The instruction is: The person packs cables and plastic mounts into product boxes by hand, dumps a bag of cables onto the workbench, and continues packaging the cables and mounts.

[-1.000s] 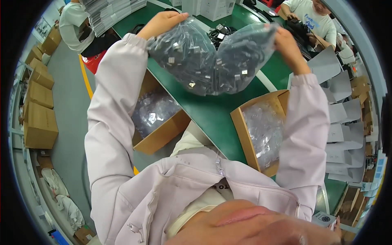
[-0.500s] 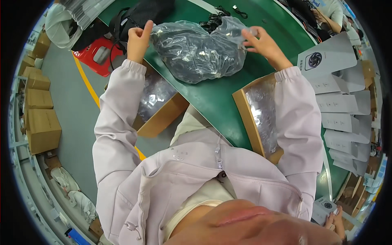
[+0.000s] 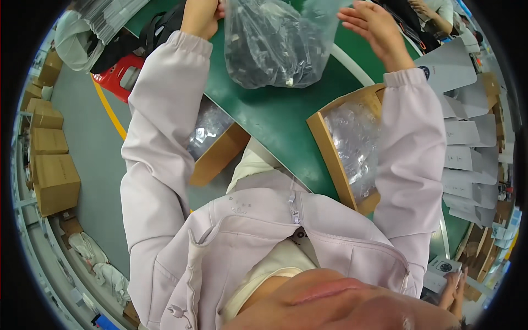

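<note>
A clear plastic bag [image 3: 278, 47] stands at the far side of the green table, bulging with black cables that have small metal plugs. Its upper part runs out of the picture. My left hand [image 3: 201, 16] is closed on the bag's upper left edge, its fingertips partly hidden. Along the bag's upper right edge, my right hand [image 3: 377, 33] has its fingers stretched out and the palm turned toward the plastic. Whether those fingertips touch the bag I cannot tell.
An open cardboard box [image 3: 352, 148] of clear plastic packaging sits on the green table [image 3: 275, 124]; another such box [image 3: 217, 157] is beyond the left edge. Grey-white printed boxes [image 3: 462, 132] line the right. A red stool [image 3: 120, 77] stands left. A co-worker's hands [image 3: 452, 289] show lower right.
The bag has been raised upright and shifted away from me, with its cables sunk toward the bottom. Both hands have moved farther away; the right hand's fingers have straightened.
</note>
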### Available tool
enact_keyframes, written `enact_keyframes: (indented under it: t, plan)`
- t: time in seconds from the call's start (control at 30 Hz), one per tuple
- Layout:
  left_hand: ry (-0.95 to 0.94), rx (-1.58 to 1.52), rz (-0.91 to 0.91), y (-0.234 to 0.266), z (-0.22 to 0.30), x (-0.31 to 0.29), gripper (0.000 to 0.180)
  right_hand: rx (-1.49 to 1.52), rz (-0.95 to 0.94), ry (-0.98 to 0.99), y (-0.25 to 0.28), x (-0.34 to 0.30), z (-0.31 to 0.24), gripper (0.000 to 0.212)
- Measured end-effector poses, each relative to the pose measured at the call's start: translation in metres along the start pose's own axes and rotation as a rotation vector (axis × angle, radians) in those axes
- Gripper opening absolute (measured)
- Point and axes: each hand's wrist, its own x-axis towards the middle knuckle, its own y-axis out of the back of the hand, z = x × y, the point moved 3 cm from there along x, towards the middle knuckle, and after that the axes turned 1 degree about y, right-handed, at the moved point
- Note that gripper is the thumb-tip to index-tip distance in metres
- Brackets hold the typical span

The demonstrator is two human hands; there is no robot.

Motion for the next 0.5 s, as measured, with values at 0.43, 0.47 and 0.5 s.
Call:
enact_keyframes:
  t: [0.43, 0.47, 0.5]
  plan:
    - [-0.003, -0.78, -0.05, -0.019, -0.038, 0.047, 0.016, -0.984, -0.077, 0.993, -0.082, -0.045, 0.027, 0.011]
    - [-0.009, -0.731, -0.026, -0.018, -0.041, 0.043, 0.015, -0.991, -0.07, 0.988, -0.078, -0.038, 0.02, 0.011]
    - [-0.238, -0.327, 0.068, -0.022, -0.019, 0.003, 0.023, -1.021, -0.045, 0.901, -0.07, -0.029, 0.011, 0.012]
